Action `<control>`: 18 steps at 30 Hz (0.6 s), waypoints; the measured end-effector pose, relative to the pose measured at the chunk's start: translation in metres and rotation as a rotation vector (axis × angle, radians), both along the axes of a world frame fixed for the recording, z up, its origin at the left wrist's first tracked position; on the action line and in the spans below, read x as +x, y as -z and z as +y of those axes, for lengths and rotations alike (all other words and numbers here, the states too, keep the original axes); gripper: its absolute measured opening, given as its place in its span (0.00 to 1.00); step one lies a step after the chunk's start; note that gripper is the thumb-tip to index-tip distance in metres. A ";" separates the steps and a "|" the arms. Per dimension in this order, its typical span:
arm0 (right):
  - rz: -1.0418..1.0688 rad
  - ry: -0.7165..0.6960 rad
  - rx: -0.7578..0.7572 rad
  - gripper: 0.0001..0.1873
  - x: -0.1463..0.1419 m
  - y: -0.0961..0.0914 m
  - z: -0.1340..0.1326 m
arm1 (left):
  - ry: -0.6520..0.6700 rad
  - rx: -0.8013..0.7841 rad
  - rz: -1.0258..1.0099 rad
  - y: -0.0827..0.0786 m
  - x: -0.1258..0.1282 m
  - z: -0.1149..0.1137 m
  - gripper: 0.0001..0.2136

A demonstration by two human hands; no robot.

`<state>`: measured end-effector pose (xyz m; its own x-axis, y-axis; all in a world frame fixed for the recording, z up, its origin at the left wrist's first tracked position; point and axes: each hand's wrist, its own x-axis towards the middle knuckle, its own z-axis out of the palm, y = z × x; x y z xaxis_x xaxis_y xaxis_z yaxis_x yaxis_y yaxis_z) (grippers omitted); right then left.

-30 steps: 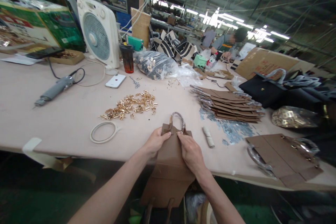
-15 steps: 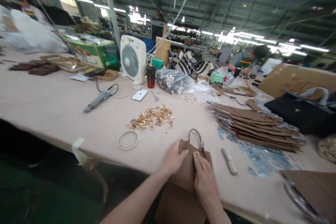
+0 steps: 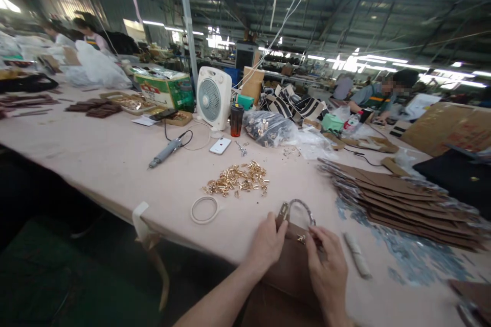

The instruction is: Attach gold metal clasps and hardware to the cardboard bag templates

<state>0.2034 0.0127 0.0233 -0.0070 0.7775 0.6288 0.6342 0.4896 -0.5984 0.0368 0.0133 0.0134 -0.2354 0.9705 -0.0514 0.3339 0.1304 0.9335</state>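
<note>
Left hand (image 3: 268, 242): thumb and fingers pinched on brown bag panel (image 3: 294, 265), upper left corner. Right hand (image 3: 329, 265): pinched at upper right. Gold fitting (image 3: 301, 238): between hands, nearer right thumb. Handle (image 3: 306, 207): arching away beyond.

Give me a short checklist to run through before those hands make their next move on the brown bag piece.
1. Left hand steadying the brown bag piece: ok, its thumb is on the piece's upper corner.
2. Right hand gripping the handle firmly: cannot tell; its fingertips are at the handle's right end, but they hide the contact.
3. Gold fitting properly fastened: cannot tell at this size.
4. Loose gold parts kept apart from the hands: ok, heaped on the table.
5. Grey corded tool in hand: not ok, it lies on the table.
</note>
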 end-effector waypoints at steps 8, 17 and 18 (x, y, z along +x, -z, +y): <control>-0.326 -0.576 -0.228 0.09 -0.070 -0.040 0.122 | 0.060 0.089 -0.166 -0.002 -0.009 0.000 0.13; -0.390 -0.653 -0.321 0.06 -0.103 -0.001 0.169 | 0.052 0.098 -0.164 -0.002 -0.010 -0.001 0.17; -0.364 -0.647 -0.323 0.06 -0.103 0.001 0.169 | 0.060 0.107 -0.172 -0.002 -0.011 -0.001 0.17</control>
